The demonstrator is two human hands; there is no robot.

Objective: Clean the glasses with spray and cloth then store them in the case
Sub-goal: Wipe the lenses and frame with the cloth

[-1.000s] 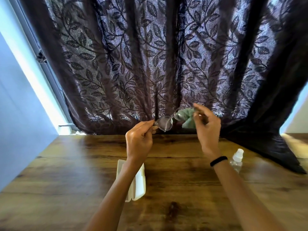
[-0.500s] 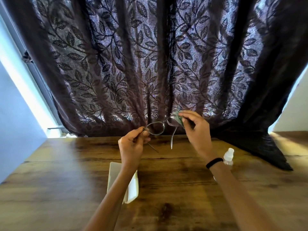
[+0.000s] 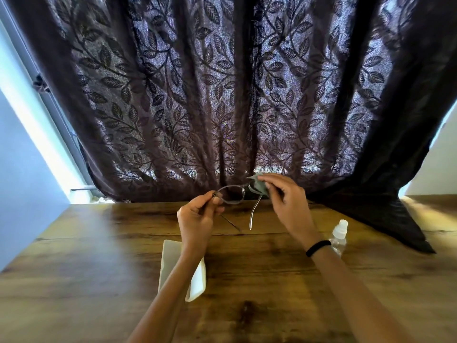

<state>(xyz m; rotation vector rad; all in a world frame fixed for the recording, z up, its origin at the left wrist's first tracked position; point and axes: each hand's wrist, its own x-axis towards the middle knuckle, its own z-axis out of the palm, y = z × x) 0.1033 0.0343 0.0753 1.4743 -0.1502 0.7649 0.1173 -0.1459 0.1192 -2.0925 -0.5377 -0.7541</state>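
Note:
I hold a pair of thin grey-framed glasses (image 3: 232,195) in the air above the far part of the wooden table (image 3: 272,280). My left hand (image 3: 197,217) pinches the left end of the frame at the hinge. My right hand (image 3: 284,199) presses a grey-green cloth (image 3: 259,184) around the right lens, which the cloth hides. Both temple arms hang down, unfolded. An open white glasses case (image 3: 197,280) lies on the table under my left forearm. A small clear spray bottle (image 3: 339,235) with a white cap stands behind my right wrist.
A dark leaf-patterned curtain (image 3: 222,95) hangs along the table's far edge, and its right end drapes onto the tabletop (image 3: 385,219). A pale wall (image 3: 24,181) borders the table on the left.
The glasses and both hands have come down and slightly left. The frame has turned so the temple arms now hang down. The cloth stays on the right lens.

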